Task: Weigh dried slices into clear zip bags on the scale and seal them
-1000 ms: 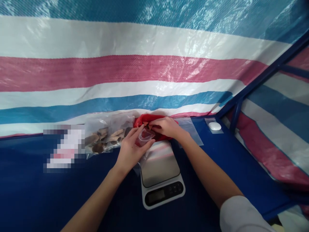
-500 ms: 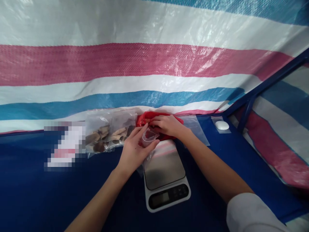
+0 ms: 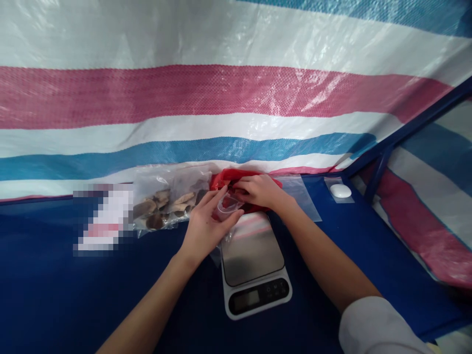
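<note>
Clear plastic, a small bag (image 3: 226,209) with a curved rim, sits in the left hand (image 3: 206,223): thumb and fingers are parted in a loose curve around its mouth, and that grip has hold of it. Opposite, the right hand's (image 3: 260,191) fingers are bunched nearly together at the front of the red bag (image 3: 236,174) — a dark bit shows at the tips, but I cannot tell whether they are pinching it. A second ago an orange-brown piece showed between the two hands; now it is out of sight (where it went is hidden), while both hands have stayed over the same spot. So the work in hand remains where the two bags meet, I judge.

Just below, the clear bag overlaps the upper edge of the kitchen scale (image 3: 254,253), whose display is too dim to read. To the left lie clear bags (image 3: 184,201) with brown, bark-like pieces inside. On the right a flat clear bag (image 3: 304,196) rests partly behind the right arm, and farther off a white oval (image 3: 340,191) lies on or in a small packet — all on the blue table (image 3: 73,295), against striped sheeting (image 3: 221,93).
</note>
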A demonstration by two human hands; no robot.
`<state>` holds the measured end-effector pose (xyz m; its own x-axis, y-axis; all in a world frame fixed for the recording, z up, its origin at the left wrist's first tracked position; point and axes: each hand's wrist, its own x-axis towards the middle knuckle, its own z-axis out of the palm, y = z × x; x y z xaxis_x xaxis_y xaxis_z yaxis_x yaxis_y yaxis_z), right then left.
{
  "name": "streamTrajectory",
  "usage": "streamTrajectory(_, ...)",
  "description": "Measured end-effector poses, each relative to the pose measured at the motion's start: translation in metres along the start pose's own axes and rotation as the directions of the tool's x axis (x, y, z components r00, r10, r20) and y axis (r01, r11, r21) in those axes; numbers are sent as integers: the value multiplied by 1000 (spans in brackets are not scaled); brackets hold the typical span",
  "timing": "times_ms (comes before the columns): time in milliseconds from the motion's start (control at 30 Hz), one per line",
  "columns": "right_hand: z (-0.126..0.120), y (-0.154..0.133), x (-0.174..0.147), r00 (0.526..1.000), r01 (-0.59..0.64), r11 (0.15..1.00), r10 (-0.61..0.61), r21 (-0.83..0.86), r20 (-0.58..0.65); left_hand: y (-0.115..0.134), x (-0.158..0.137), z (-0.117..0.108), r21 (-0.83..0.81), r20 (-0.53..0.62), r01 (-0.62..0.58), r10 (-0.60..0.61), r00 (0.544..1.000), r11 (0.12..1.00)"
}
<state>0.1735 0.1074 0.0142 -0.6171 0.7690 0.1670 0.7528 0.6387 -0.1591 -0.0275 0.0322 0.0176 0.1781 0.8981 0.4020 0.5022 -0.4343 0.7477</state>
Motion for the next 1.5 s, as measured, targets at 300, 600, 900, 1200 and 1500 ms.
streamTrajectory(300, -4, -6, -6, 999, -51, 999, 51, -17, 10, -2, 2, 0, -9, -6, -20, 20, 1000, 1000)
streamTrajectory(600, -6, -1, -9, 989, -127, 981, 135, 144, -52, -3, 1, 0, -29, -1, -16, 16, 1000, 999)
streamTrajectory(900, -37, -5, -34, 936, -42, 669, 287, 742, -206, -2, 2, -1, -27, 19, -35, 36, 999, 999)
streamTrajectory(1200, -63, -34, -37, 986, 51, 843, 41, 535, -159, -1, 1, 3, -84, 83, -74, 81, 993, 994)
streamTrajectory(1500, -60, -39, -30, 992, 111, 890, -71, 441, -106, -5, 0, 4, -95, 79, -63, 71, 994, 993)
